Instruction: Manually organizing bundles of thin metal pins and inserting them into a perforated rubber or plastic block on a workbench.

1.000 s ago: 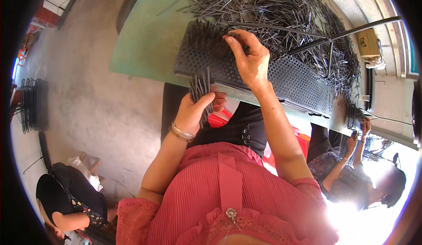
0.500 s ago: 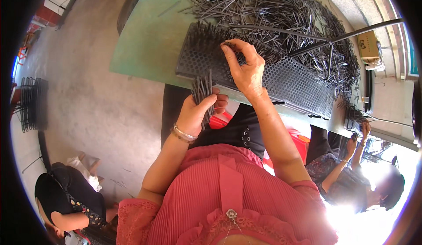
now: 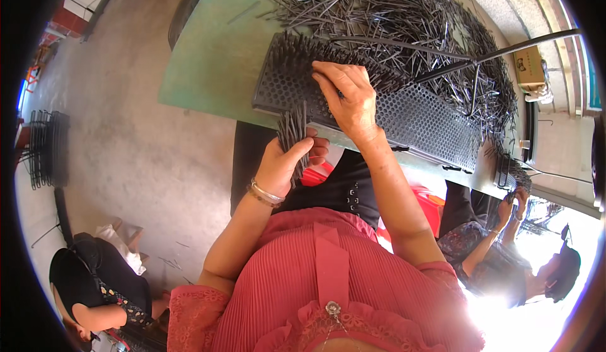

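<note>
My left hand [image 3: 278, 162] is closed around a bundle of thin dark rods [image 3: 292, 126], held upright just off the near edge of a black perforated tray [image 3: 435, 121]. Over the tray's left part, my right hand [image 3: 353, 102] has its thumb and fingers drawn together in a pinch. Its fingertips touch or nearly touch the rods standing in the tray's holes [image 3: 293, 52]; whatever is between them is too small to make out. Those standing rods fill the far left part of the tray, while rows of bare holes show toward the right.
A large heap of loose dark rods [image 3: 379, 5] covers the far side of the green tabletop [image 3: 208, 68]. A dark metal bar frame [image 3: 473, 59] crosses above the tray. One co-worker [image 3: 486, 251] handles similar rods at right; another person [image 3: 104, 282] is at lower left. A cardboard box [image 3: 529, 66] stands at far right.
My right hand has shifted slightly left and its fingers have drawn closer together. My left hand stays nearly still with the bundle. The co-worker's hands at right have moved a little.
</note>
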